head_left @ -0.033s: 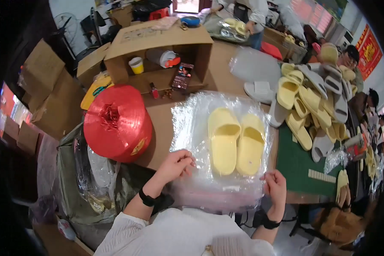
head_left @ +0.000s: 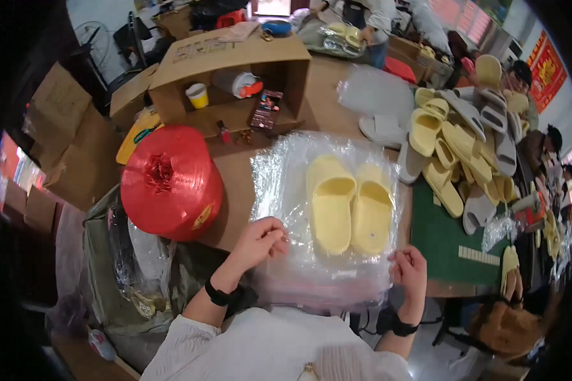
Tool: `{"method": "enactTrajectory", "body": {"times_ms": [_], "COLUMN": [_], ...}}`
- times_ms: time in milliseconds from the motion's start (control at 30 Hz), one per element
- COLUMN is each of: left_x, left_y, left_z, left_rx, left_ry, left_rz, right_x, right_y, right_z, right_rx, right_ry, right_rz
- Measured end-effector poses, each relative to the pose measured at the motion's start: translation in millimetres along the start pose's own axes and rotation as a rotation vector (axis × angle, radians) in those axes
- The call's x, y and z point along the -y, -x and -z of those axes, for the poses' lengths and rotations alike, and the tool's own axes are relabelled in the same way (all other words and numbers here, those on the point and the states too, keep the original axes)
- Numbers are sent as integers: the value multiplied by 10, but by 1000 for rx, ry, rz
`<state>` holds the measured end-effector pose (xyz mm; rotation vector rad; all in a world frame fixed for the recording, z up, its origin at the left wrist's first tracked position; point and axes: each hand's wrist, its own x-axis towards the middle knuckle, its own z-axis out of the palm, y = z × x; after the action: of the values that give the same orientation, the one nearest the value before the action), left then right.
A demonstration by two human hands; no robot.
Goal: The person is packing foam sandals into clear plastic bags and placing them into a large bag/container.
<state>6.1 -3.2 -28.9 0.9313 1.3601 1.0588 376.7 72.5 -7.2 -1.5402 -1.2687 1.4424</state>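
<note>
A pair of pale yellow slide slippers (head_left: pixel 351 216) lies side by side, toes away from me, on a stack of clear plastic bags (head_left: pixel 279 181). Whether film covers the slippers, I cannot tell. My left hand (head_left: pixel 260 242) is over the stack's near left side, its fingers curled in and the thumb against them. At the near right edge of the bags is my right hand (head_left: pixel 410 272), fingers bent and pinched together. Neither hand touches the slippers. Any film between the fingertips of either hand is too fine to make out.
A big red twine roll (head_left: pixel 171 184) stands left, beside an open carton (head_left: pixel 235 54) holding a cup and a phone. Yellow and grey slippers (head_left: pixel 467 149) are heaped right, by a green mat (head_left: pixel 442 251). A lone grey slipper (head_left: pixel 383 130) lies beyond the bags. Other people work farther off.
The whole view has shifted slightly. My hands, the slippers and the bags keep nearly the same places relative to one another.
</note>
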Motion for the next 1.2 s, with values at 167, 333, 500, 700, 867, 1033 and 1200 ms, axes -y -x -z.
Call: {"method": "enactTrajectory", "body": {"times_ms": [167, 333, 500, 700, 867, 1033, 1200], "left_x": [-118, 21, 272, 469, 529, 247, 257], "left_y": [-73, -61, -26, -164, -297, -304, -123], "left_z": [-146, -186, -386, -496, -558, -643, -799], "left_rx": [-132, -80, -3, -132, -188, 57, 64], "left_ry": [-27, -45, 168, 253, 32, 189, 460], "left_rz": [-380, -602, -640, -175, -93, 150, -33], "right_x": [-79, -228, -614, -526, -550, -477, -448], "right_y": [-170, -83, -97, -51, -17, 114, 143], "right_z": [-157, -199, -364, -559, -650, -685, -786], "right_rx": [-147, -184, -183, -92, -83, -80, -248], "right_ry": [-330, -526, -524, -465, -455, -406, -245], "right_rz": [458, 472, 255, 207, 279, 392, 513]}}
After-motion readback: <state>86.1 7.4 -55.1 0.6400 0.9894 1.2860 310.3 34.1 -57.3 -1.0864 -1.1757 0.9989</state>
